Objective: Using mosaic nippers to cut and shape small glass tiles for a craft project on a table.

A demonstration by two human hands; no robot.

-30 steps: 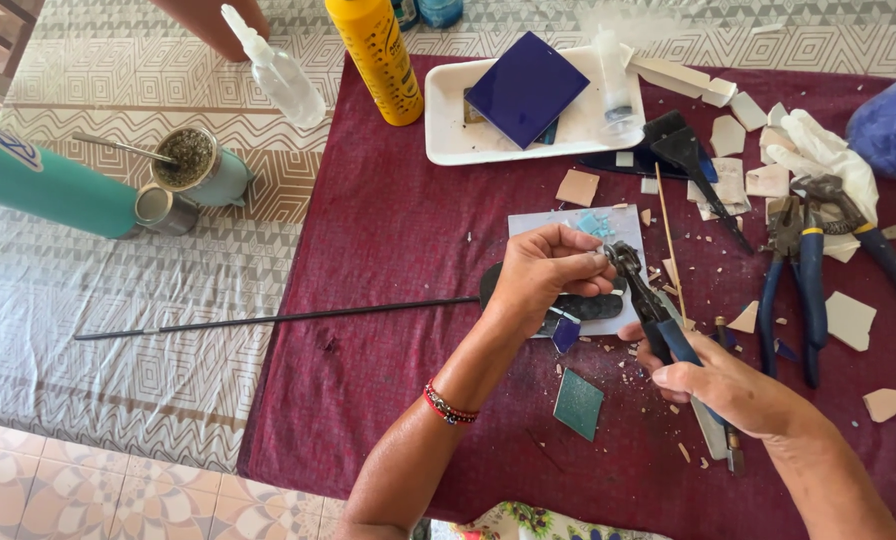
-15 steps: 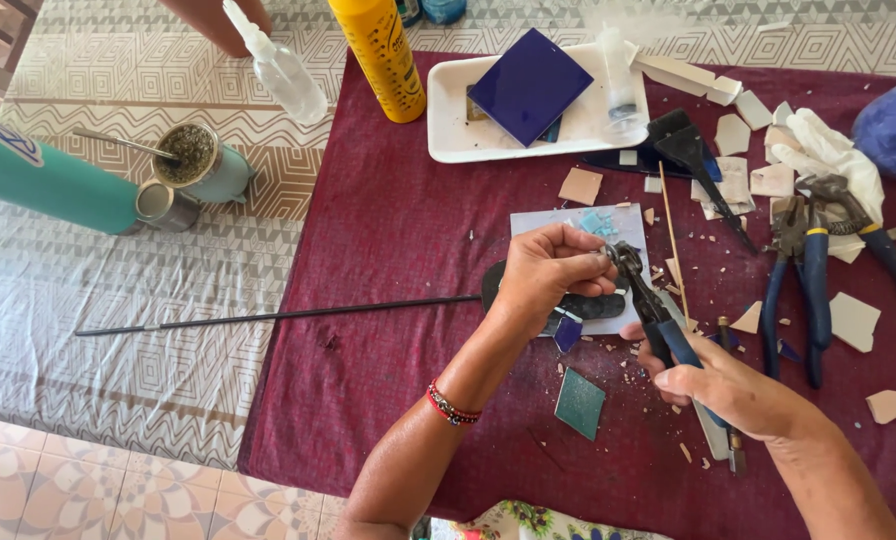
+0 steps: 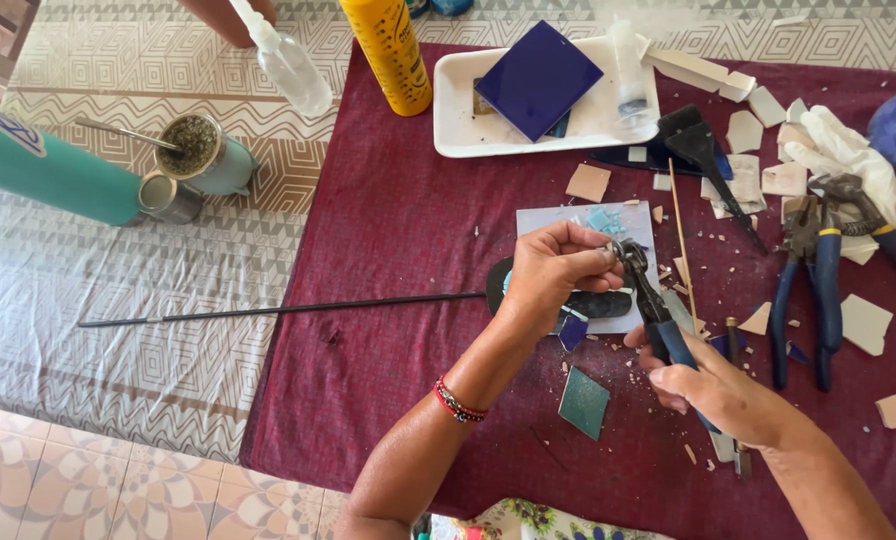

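Maroon cloth (image 3: 398, 260) catches the chips while we work at frame centre: our left hand (image 3: 553, 272) pinches a small tile piece, hidden by fingers, against the nippers (image 3: 650, 300) squeezed in our right hand (image 3: 713, 392). Lower left stays open; tools and shards crowd the right.

Cloth (image 3: 398, 260) under the work: dark maroon, plain. Bench (image 3: 88, 290) covering beside it: cream with grey-brown geometric zigzags. Floor (image 3: 88, 480): pale tiles, pinkish ornament. Tray (image 3: 458, 110): white; tile (image 3: 538, 78) in it deep blue. Bottle (image 3: 388, 50): yellow with dark speckled print. Cylinder (image 3: 53, 172): teal. Nippers (image 3: 658, 310) in right hand (image 3: 718, 395): blue grips, dark metal head. Pliers (image 3: 803, 290) at right: blue handles. Small tile (image 3: 583, 402): teal-green. Bracelet (image 3: 458, 402) on left hand (image 3: 553, 270) wrist: red and black beads. Scattered shards (image 3: 868, 322): off-white, beige.
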